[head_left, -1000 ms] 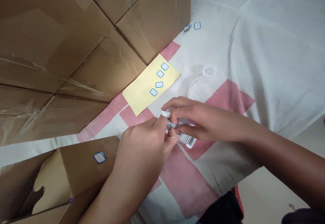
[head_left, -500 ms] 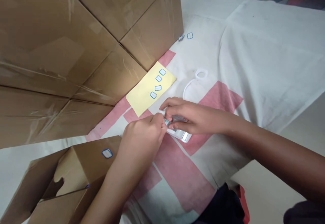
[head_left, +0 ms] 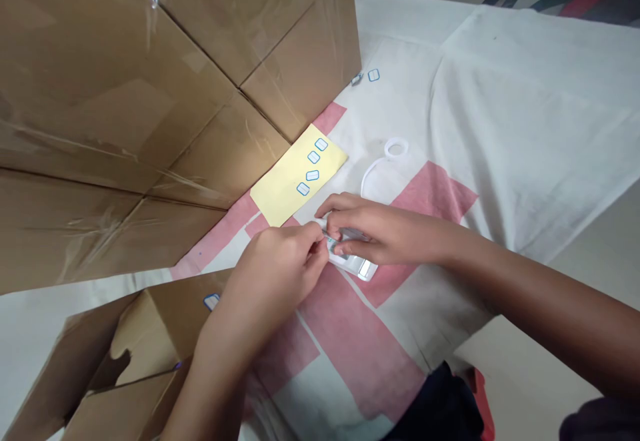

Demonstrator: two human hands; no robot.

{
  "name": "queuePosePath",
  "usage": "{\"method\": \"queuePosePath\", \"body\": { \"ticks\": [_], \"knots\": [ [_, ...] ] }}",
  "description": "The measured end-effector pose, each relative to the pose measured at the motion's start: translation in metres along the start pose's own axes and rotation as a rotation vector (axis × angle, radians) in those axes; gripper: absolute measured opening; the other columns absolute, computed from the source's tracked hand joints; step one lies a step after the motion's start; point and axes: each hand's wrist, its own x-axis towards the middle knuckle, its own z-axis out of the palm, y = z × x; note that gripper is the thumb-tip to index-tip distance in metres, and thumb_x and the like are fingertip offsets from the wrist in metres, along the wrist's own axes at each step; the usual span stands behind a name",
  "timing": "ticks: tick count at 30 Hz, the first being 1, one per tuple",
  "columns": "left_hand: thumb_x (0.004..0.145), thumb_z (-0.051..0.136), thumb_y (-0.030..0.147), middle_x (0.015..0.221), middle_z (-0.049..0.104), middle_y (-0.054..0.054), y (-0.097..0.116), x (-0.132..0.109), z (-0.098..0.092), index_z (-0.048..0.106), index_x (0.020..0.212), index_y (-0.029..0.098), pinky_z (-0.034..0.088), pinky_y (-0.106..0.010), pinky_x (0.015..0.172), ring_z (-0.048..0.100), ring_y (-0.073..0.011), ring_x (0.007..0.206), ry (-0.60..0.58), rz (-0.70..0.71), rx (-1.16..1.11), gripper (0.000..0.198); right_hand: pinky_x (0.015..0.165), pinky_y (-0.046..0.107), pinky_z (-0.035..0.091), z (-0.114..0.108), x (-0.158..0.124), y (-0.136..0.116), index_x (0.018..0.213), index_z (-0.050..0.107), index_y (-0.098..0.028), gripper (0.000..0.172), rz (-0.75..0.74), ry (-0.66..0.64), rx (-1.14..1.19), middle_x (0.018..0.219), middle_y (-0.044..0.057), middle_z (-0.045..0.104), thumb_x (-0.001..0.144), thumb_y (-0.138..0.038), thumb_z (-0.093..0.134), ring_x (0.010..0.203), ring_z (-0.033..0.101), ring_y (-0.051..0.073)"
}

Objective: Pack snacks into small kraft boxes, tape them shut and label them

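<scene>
A flat white case (head_left: 367,271) with a clear, shiny end lies on the cloth, mostly covered by my fingers. My right hand (head_left: 363,227) rests over it with curled fingers and the thumb gripping it. At the case's left end, my left hand (head_left: 280,261) is closed in a pinch; what sits between its fingertips is too small to make out. From behind the right hand a white cord (head_left: 367,177) curves up to a white ring (head_left: 397,147). Just beyond the hands lies a yellow card (head_left: 280,194) bearing several small blue-edged labels (head_left: 313,175).
Large taped cardboard boxes (head_left: 200,141) rise at the left and back. An open carton (head_left: 150,334) stands by my left forearm, with a blue-edged label (head_left: 211,301) on it. More labels (head_left: 373,75) lie by the far box corner. White cloth with pink patches (head_left: 360,354) covers the table.
My left wrist and forearm have shifted slightly left, now partly covering the carton's label. The left fingertips have turned a little, showing the thumb side. My right hand stays in place.
</scene>
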Motion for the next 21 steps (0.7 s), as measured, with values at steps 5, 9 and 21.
{"method": "queuePosePath", "body": {
  "ticks": [5,9,21],
  "knots": [
    [0.097,0.041,0.024,0.06,0.06,0.002,0.01,-0.008,0.003,0.058,0.077,0.021,0.023,-0.028,0.049,0.049,-0.0131,0.047,0.08,0.004,0.292,0.027,0.085,0.036,0.044,0.0,0.0,-0.002,0.088,0.053,-0.02,0.01,0.013,0.002,0.0,0.111,0.007,0.056,0.092,-0.013,0.059,0.101,0.054,0.021],
    [0.093,0.042,0.022,0.06,0.062,0.0,0.019,-0.002,0.0,0.061,0.083,0.019,0.02,-0.028,0.047,0.056,-0.0178,0.048,0.003,-0.043,0.381,0.022,0.084,0.035,0.044,0.001,0.0,-0.002,0.087,0.053,-0.02,0.011,-0.002,0.008,-0.015,0.111,0.007,0.056,0.092,-0.011,0.058,0.102,0.054,0.021],
    [0.096,0.038,0.026,0.069,0.062,-0.003,-0.006,0.007,-0.015,0.052,0.088,0.021,0.027,-0.03,0.053,0.059,-0.0212,0.059,-0.097,-0.309,0.314,0.017,0.087,0.038,0.044,0.002,-0.003,0.001,0.09,0.055,-0.02,0.014,-0.017,-0.001,-0.054,0.117,0.008,0.056,0.089,-0.006,0.054,0.107,0.053,0.023]
  ]
}}
